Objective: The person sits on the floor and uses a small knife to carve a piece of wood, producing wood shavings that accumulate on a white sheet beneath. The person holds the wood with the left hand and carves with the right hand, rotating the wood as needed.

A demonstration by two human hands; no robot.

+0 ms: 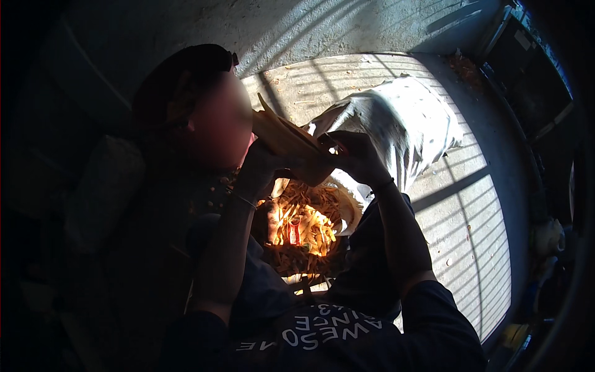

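Both my hands are raised in front of me on a long yellow-brown layered piece (286,137) with a thin pointed flap sticking up at its far end. My left hand (261,166), in shadow, is closed round its lower left side. On its right end, the fingers of my right hand (354,154) are bent and pressed against it. Whether a small tool sits in those fingers is too dark to tell. Below, between my knees, lies a heap of thin orange-brown strips (310,208), partly sunlit. A small red-and-white object (294,232) rests on the heap.
Close by at the upper left is another person in a dark cap (197,62). A large white sack (403,118) lies on the concrete floor (465,217) beyond my right hand. A rough wall (291,31) stands behind. Dark furniture lines the right edge.
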